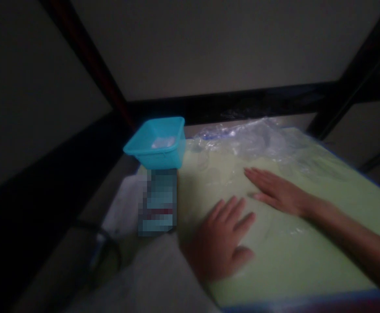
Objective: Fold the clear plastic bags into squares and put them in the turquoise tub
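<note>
My left hand (220,237) lies flat with fingers spread on a pale green sheet (307,261) covered by clear plastic film. My right hand (274,191) rests just beyond it, palm down, fingers stretched out toward the left. Neither hand holds anything. Crumpled clear plastic (255,139) bunches up at the sheet's far edge, a little past my right fingertips.
A turquoise plastic tub (157,143) with something white inside stands at the sheet's far left corner, above a blurred-out box (157,202). A dark frame rail (242,104) runs behind, with slanted dark bars at left and right. White cloth (157,278) lies at the near left.
</note>
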`<state>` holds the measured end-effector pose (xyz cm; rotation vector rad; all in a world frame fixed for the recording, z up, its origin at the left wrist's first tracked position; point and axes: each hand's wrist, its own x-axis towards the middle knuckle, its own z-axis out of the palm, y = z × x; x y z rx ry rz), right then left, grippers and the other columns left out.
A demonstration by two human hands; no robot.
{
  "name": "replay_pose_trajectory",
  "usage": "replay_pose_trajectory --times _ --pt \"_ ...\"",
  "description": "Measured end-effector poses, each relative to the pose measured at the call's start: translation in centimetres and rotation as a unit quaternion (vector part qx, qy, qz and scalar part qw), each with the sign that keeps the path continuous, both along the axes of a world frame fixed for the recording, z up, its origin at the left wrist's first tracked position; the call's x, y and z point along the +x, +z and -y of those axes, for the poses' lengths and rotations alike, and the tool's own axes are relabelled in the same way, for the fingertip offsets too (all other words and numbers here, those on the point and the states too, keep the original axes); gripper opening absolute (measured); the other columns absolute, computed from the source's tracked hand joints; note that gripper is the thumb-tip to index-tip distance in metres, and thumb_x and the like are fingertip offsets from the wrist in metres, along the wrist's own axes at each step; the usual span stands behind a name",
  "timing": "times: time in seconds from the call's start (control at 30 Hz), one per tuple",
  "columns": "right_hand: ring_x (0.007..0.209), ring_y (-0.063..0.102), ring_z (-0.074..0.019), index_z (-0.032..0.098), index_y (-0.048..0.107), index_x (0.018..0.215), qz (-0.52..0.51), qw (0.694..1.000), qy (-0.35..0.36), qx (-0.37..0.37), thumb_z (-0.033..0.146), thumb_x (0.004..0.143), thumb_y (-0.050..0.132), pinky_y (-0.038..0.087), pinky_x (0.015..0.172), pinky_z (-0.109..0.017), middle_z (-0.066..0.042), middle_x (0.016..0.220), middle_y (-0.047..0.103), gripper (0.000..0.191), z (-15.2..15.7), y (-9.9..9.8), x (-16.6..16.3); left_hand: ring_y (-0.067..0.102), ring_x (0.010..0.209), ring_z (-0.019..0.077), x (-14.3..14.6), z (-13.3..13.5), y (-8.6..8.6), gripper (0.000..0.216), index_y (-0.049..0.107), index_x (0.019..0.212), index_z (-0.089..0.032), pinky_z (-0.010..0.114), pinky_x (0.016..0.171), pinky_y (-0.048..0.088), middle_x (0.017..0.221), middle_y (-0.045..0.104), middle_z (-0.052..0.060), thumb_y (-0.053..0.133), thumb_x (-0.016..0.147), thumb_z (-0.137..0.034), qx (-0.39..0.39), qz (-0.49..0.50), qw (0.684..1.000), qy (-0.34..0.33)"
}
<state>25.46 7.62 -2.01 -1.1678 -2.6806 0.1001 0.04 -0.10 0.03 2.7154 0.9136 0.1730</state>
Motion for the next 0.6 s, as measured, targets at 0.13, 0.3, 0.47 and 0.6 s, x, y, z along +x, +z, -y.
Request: replay_pose_trajectory --times 0.13,0.3,0.47,0.6 --pt "0.135 0.031 -0.0309 0.013 0.032 0.145 -0.018 0.999 -0.037 -0.002 0.056 0.092 0.035 0.031 0.109 -0.051 -0.016 0.147 0.035 0.069 -0.1 0.7 0.4 0.006 0.144 0.0265 -0.1 0.6 0.1 0.064 0.027 0.145 -0.023 0.048 0.117 0.010 0.156 0.014 0.009 0.041 0.090 -0.053 -0.010 0.005 1.000 -0.009" --pt "0.136 0.032 -0.0284 0.017 0.032 0.145 -0.070 0.997 -0.014 0.006 0.050 0.093 0.039 0.030 0.110 -0.050 -0.012 0.148 0.035 0.062 0.4 1.7 -0.9 0.010 0.144 0.0265 0.1 1.4 0.8 0.064 0.032 0.143 -0.023 0.048 0.117 0.011 0.156 0.018 0.007 0.042 0.089 -0.056 -0.022 0.018 0.999 -0.043" --pt "0.135 0.034 -0.0245 0.023 0.027 0.147 -0.124 0.991 0.042 -0.040 0.045 0.095 0.038 0.030 0.111 -0.047 -0.007 0.149 0.033 0.057 1.0 2.0 -2.6 0.020 0.142 0.0253 0.4 0.6 0.9 0.064 0.037 0.140 -0.011 0.043 0.118 0.016 0.153 0.026 0.012 0.044 0.089 -0.049 0.008 0.052 0.998 0.033" --pt "0.137 0.030 -0.0236 0.024 0.024 0.148 -0.135 0.983 0.093 -0.087 0.043 0.096 0.037 0.027 0.112 -0.046 -0.006 0.151 0.030 0.057 0.3 2.3 -3.6 0.021 0.142 0.0254 0.5 -0.9 0.3 0.060 0.036 0.138 -0.002 0.040 0.117 0.022 0.151 0.028 0.017 0.045 0.090 -0.037 0.020 0.041 0.988 0.144"
